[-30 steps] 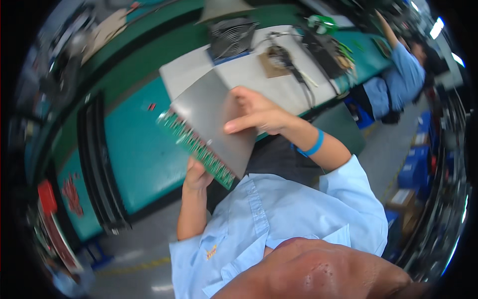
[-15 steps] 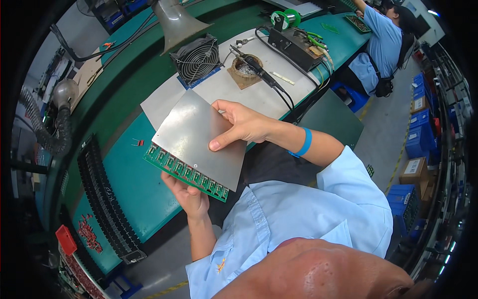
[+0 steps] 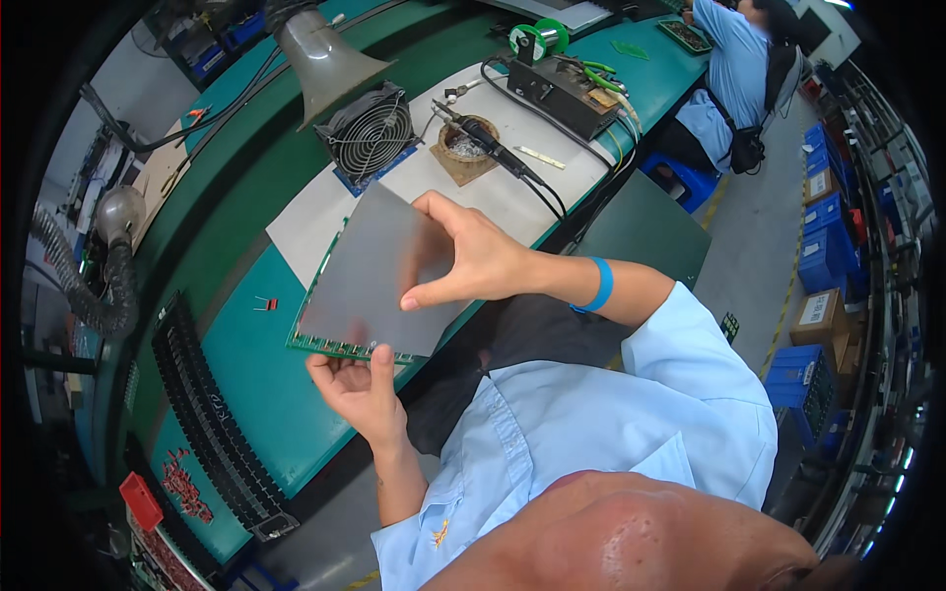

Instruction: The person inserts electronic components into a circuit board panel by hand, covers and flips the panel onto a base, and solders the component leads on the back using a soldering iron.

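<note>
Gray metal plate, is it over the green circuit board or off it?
Over it: in the head view, the gray metal plate covers the green circuit board, whose edges show only along the plate's left and lower sides.

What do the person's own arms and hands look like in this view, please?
Both the left hand and the right hand are ungloved, with uncovered fingers. The right wrist wears a plain, bright blue band. The right sleeve and left sleeve are light blue and short, leaving the forearms uncovered.
</note>
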